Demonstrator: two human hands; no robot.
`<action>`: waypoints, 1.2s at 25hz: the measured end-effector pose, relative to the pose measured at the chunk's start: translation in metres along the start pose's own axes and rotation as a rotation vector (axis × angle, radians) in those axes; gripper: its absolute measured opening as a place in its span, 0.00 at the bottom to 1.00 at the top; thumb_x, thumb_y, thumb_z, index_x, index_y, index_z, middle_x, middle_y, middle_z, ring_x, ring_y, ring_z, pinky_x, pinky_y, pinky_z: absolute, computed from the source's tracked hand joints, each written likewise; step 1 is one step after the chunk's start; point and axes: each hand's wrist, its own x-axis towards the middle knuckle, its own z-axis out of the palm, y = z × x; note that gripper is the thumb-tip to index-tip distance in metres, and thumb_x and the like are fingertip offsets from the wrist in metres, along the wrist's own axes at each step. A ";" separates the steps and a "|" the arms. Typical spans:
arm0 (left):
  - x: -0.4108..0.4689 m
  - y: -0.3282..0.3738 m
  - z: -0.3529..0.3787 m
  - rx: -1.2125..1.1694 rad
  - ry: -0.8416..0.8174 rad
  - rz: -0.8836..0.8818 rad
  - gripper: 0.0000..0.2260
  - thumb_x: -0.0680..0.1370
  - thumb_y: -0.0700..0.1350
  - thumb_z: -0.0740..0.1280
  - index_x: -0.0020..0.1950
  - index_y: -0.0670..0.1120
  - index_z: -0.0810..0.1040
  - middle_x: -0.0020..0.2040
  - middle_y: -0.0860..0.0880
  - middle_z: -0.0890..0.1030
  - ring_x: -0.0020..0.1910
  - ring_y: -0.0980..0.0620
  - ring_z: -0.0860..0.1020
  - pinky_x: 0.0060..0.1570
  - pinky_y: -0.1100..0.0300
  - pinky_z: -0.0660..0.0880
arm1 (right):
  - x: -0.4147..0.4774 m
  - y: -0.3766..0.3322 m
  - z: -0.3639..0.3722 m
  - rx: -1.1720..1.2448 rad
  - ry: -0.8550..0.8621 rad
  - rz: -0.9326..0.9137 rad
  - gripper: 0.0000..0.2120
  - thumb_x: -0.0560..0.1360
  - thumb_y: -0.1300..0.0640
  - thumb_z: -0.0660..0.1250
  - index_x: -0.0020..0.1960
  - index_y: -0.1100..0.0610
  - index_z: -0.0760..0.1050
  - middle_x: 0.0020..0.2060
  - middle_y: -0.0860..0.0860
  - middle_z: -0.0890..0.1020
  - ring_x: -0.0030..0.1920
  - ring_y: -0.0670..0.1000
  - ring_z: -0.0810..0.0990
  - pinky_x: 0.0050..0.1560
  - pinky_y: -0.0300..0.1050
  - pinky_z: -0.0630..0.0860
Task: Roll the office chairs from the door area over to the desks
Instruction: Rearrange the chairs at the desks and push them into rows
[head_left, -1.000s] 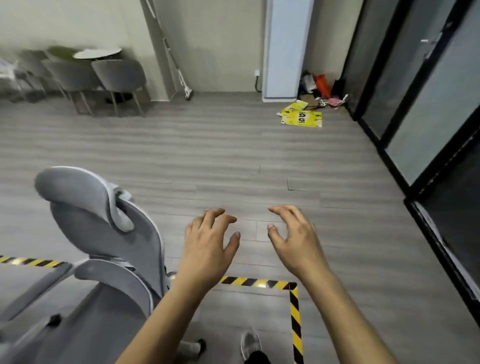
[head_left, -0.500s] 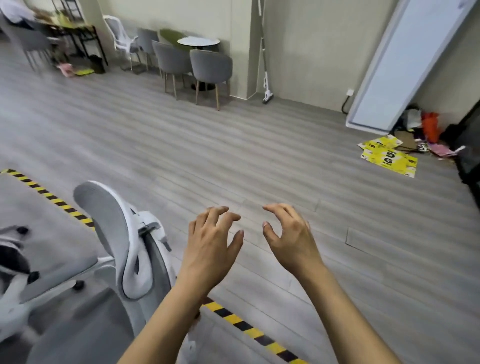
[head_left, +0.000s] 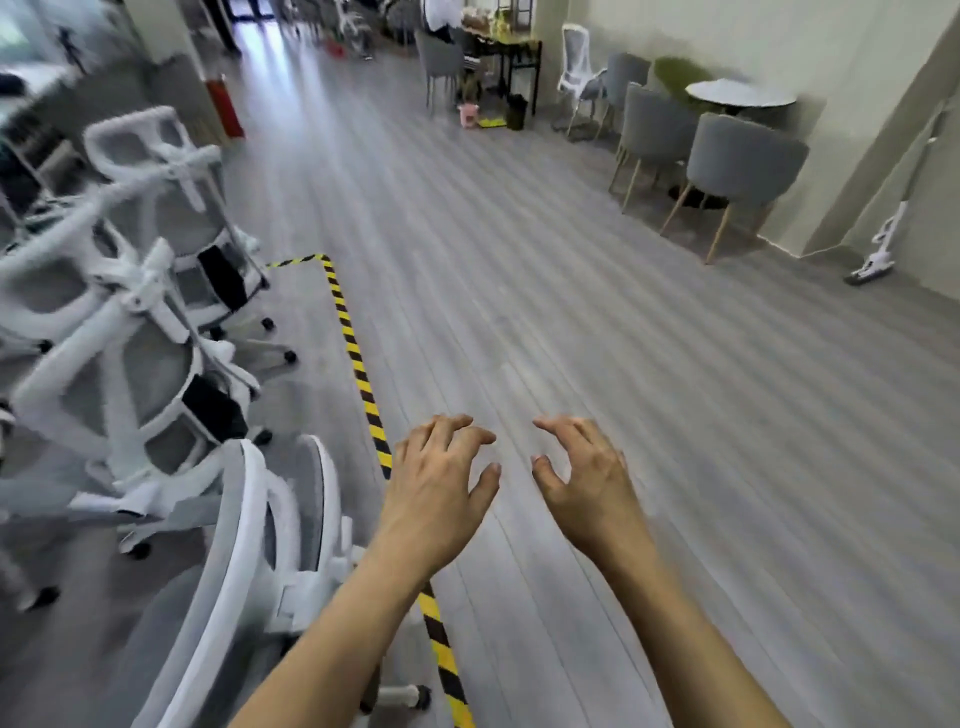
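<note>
A white-framed grey mesh office chair (head_left: 249, 561) stands close at the lower left, its back turned to me. Behind it, more white office chairs (head_left: 130, 322) are packed together along the left side. My left hand (head_left: 436, 488) hovers in the air just right of the near chair's back, fingers loosely curled, holding nothing. My right hand (head_left: 587, 483) floats beside it, equally relaxed and empty. Neither hand touches a chair.
Yellow-black hazard tape (head_left: 358, 364) runs along the floor beside the chairs. Grey dining chairs (head_left: 737, 166) and a round table (head_left: 740, 96) stand at the far right wall. A stick vacuum (head_left: 883, 239) leans at the right. Wide grey floor stretches ahead towards a distant desk area.
The view has swung left: the door side and yellow papers are gone, the row of office chairs and the long corridor have come in. Both hands keep their pose.
</note>
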 end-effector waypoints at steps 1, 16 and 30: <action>0.022 -0.005 0.003 0.018 0.017 -0.047 0.14 0.80 0.56 0.61 0.65 0.55 0.74 0.69 0.53 0.72 0.72 0.49 0.65 0.70 0.52 0.62 | 0.034 0.002 0.005 0.019 -0.026 -0.039 0.19 0.79 0.49 0.64 0.69 0.44 0.71 0.66 0.42 0.74 0.66 0.46 0.73 0.68 0.46 0.66; 0.338 -0.227 -0.015 0.097 0.255 -0.491 0.15 0.80 0.57 0.60 0.64 0.55 0.75 0.66 0.54 0.73 0.70 0.52 0.66 0.70 0.52 0.63 | 0.467 -0.105 0.174 0.147 -0.339 -0.420 0.17 0.80 0.48 0.63 0.69 0.43 0.71 0.64 0.40 0.73 0.63 0.43 0.72 0.65 0.45 0.68; 0.628 -0.478 -0.046 0.218 0.388 -0.799 0.12 0.80 0.56 0.62 0.62 0.58 0.75 0.65 0.57 0.72 0.73 0.51 0.64 0.72 0.52 0.62 | 0.854 -0.238 0.360 0.268 -0.554 -0.674 0.17 0.80 0.50 0.64 0.68 0.42 0.71 0.64 0.38 0.72 0.60 0.42 0.72 0.62 0.43 0.65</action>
